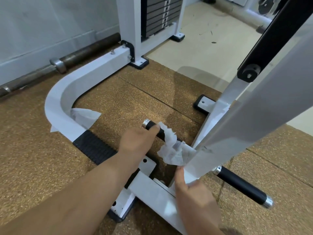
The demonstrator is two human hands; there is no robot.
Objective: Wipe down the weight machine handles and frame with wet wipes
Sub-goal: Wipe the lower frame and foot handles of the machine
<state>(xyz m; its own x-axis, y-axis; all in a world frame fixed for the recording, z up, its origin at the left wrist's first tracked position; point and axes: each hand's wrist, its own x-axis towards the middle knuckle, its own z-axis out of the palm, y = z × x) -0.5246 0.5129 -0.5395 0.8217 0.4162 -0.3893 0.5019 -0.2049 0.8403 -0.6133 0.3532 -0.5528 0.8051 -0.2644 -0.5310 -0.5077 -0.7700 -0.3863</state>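
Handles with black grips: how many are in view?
2. One handle sticks out left of the white post, with the left hand and wipe on it; the other sticks out right, untouched. More may be hidden out of frame.

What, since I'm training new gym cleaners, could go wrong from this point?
The wet wipe is bunched, with much of it hanging off the black handle that the left hand grips, so the stretch by the chrome cap may get missed. The right hand sits against the lower edge of the white arm; if that arm pivots, fingers could get pinched. Another wipe draped on the curved frame may be forgotten there.
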